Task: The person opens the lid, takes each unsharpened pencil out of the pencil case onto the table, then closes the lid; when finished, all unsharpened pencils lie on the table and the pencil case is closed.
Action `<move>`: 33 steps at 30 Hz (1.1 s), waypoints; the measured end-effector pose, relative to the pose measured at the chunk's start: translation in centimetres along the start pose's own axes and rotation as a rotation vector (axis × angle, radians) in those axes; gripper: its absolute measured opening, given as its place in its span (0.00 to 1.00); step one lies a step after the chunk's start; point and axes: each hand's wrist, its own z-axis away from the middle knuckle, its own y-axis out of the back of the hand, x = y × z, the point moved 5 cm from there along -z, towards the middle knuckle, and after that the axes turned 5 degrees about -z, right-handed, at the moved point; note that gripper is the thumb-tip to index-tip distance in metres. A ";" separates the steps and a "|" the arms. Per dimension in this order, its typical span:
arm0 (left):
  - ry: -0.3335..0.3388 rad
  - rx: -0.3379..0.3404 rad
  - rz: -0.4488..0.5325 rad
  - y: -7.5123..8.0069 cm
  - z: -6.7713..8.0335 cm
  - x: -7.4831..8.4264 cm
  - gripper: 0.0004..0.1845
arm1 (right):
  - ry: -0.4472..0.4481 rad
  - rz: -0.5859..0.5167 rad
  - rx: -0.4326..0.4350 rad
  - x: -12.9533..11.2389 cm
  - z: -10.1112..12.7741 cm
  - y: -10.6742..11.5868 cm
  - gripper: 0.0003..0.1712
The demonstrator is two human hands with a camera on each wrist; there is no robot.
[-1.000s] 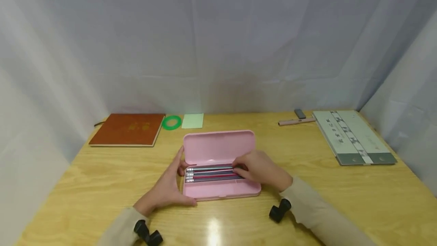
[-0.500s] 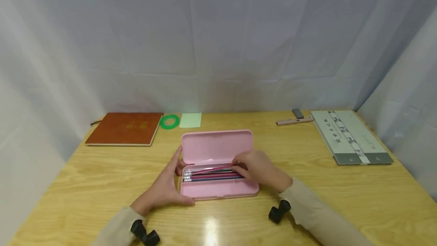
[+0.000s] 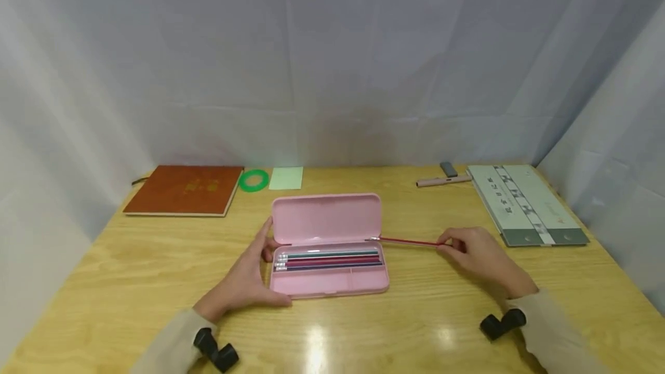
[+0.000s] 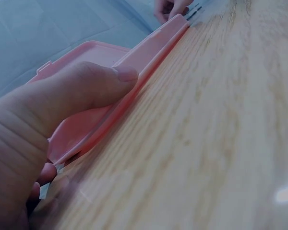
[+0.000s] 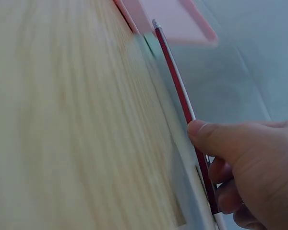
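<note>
Right hand pinching red pencil just right of open pink pencil case, pencil clear of the case, lying level. Left hand spread, fingers relaxed, resting against the case's left end on the worktop.

The right hand pinches a red pencil between thumb and curled fingers, low at the right of the frame. The pencil runs slantwise up and away from the hand, its metal-capped far end just beside the corner of the pink pencil case. Pale wood-grain tabletop fills the left side, blurred. A grey-white backdrop lies behind.
</note>
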 end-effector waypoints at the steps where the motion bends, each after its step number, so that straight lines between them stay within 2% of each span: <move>1: -0.001 0.001 -0.004 0.1 0.0 0.0 0.81 | -0.012 0.000 -0.003 0.6 0.5 0.3 0.01; 5: 0.003 -0.003 -0.008 0.4 -0.1 -0.1 0.81 | -0.028 -0.012 -0.013 2.0 2.0 0.9 0.02; 9: 0.005 -0.004 -0.013 0.4 -0.1 -0.1 0.81 | -0.012 -0.025 -0.009 2.4 2.1 0.8 0.04; 13: 0.007 0.007 -0.022 0.4 -0.2 -0.2 0.80 | 0.010 -0.016 -0.020 1.5 0.8 0.2 0.04; 19: 0.017 0.019 -0.021 0.8 0.1 -0.3 0.80 | 0.043 -0.007 0.000 -1.5 -2.8 -1.4 0.06; 23: 0.019 0.021 -0.025 0.9 0.2 -0.3 0.80 | 0.139 -0.072 0.006 -4.4 -5.0 -3.5 0.05; 27: 0.009 0.006 -0.013 0.5 0.2 -0.2 0.81 | 0.315 -0.149 0.004 -7.5 -6.1 -5.8 0.06; 30: 0.000 -0.008 -0.002 0.2 0.0 0.0 0.81 | 0.402 -0.134 0.016 -9.2 -6.3 -6.8 0.07; 33: -0.001 -0.006 0.000 0.2 -0.1 0.1 0.81 | 0.426 -0.088 0.009 -10.2 -6.8 -7.5 0.08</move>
